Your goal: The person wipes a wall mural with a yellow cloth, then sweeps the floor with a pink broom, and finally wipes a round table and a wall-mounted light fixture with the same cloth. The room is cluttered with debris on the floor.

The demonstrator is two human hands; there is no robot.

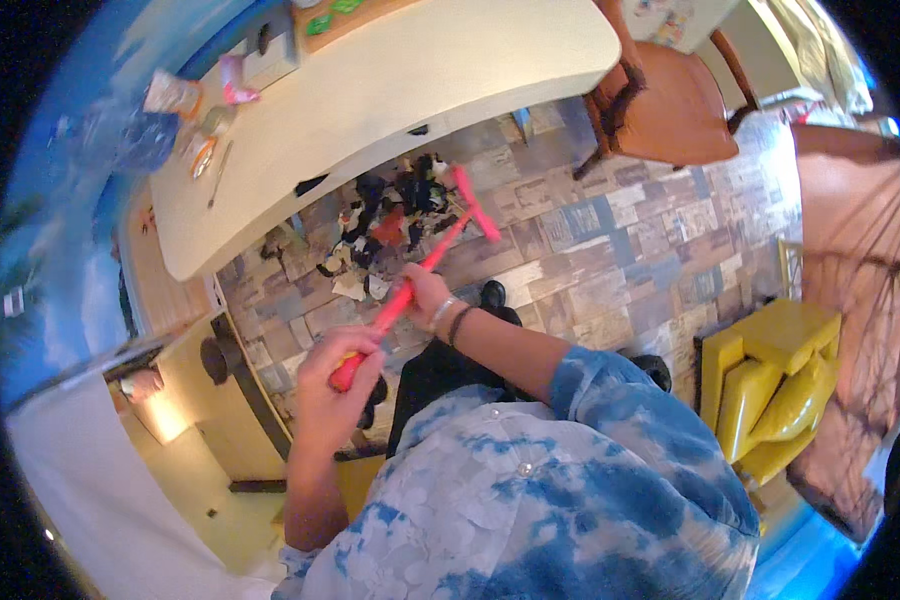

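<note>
Both hands grip the red-pink handle [394, 309] of a long T-headed floor tool, a broom or squeegee. My left hand [339, 367] wraps around its upper end, near my body. Further down the shaft is my right hand [424, 297], with a bracelet and a dark band at its wrist. The pink crosspiece head [475, 204] rests at the right edge of a pile of scraps [371, 217]. Black, white and cream pieces make up the pile, with a reddish piece [390, 227] among them. Blur hides the underside of the head.
A cream table [420, 56] overhangs the floor beyond the pile, with packets [172, 94] and a thin stick [220, 174] on it. A brown chair [675, 105] stands at upper right. A yellow moulded seat [772, 382] is at right. Patterned flooring [607, 255] surrounds my shoes [493, 294].
</note>
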